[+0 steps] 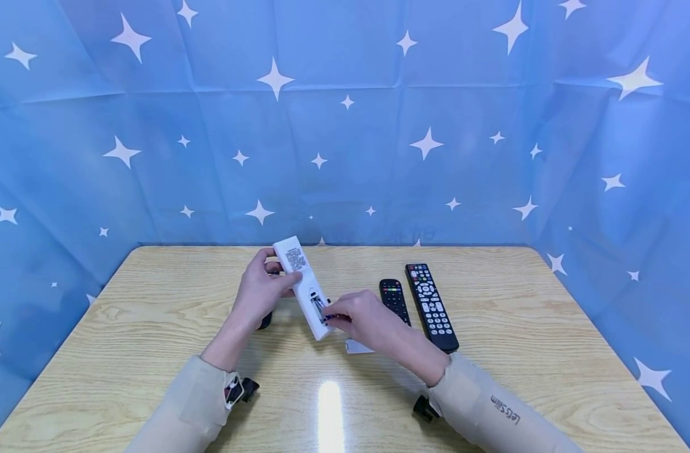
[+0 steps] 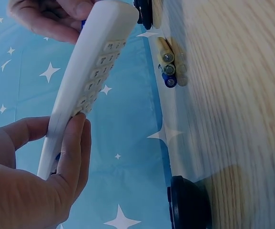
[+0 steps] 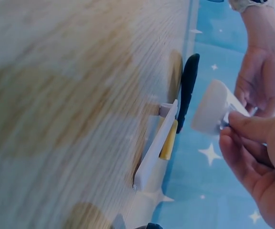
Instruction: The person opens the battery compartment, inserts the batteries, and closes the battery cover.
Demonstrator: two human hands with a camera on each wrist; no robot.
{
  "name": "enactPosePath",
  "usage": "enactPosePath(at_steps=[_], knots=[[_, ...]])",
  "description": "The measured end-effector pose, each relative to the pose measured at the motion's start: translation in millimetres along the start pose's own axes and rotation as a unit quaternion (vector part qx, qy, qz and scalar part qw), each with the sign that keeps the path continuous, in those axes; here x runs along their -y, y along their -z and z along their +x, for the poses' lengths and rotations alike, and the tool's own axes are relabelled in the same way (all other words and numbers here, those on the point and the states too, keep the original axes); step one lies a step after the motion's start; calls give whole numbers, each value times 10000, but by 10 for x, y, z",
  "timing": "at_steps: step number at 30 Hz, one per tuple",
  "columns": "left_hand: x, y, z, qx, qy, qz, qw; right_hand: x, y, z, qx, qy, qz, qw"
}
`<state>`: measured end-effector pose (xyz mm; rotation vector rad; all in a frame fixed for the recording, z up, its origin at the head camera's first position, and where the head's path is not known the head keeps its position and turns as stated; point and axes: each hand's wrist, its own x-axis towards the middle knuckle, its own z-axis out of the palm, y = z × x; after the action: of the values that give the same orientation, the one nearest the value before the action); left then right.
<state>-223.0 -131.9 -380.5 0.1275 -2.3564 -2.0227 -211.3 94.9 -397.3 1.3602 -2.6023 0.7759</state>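
Observation:
A white remote control (image 1: 299, 283) is held tilted above the table, its back with an open battery compartment (image 1: 318, 306) facing up. My left hand (image 1: 260, 286) grips its far part, thumb on the back and fingers underneath; the buttons show in the left wrist view. At the compartment's near end my right hand (image 1: 364, 318) pinches a small blue battery (image 2: 83, 24), mostly covered by the fingers. A white battery cover (image 1: 358, 346) lies on the table below the right hand. Several yellow and blue batteries (image 2: 168, 62) lie together in the left wrist view.
Two black remotes, a shorter one (image 1: 393, 299) and a longer one (image 1: 432, 308), lie right of the hands. Another black object (image 1: 266, 321) is partly hidden beneath the left hand. A blue star-patterned curtain (image 1: 345, 126) stands behind the wooden table (image 1: 520, 340).

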Motion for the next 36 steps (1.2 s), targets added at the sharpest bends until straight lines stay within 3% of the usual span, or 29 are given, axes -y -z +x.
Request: enactPosePath(at_steps=[6,11,16,21,31,36], knots=[[-5,4,2,23,-38,-40,10000,10,6,-1,-56,-11,47,10000],[-7,10,-4,73,-103,-200,9997,25,-1,7,-93,-563,463,9973],[-21,18,-11,122,-101,-325,9993,30,12,12,64,-1302,1075,9856],[-24,33,-7,296,-162,-401,9986,24,34,10,234,-1660,1732,9705],[-56,40,-16,486,-289,-562,9968,5,29,-7,375,-1751,2466,9524],[-63,37,-27,606,-384,-656,9953,4,23,-11,397,-1713,2614,9491]])
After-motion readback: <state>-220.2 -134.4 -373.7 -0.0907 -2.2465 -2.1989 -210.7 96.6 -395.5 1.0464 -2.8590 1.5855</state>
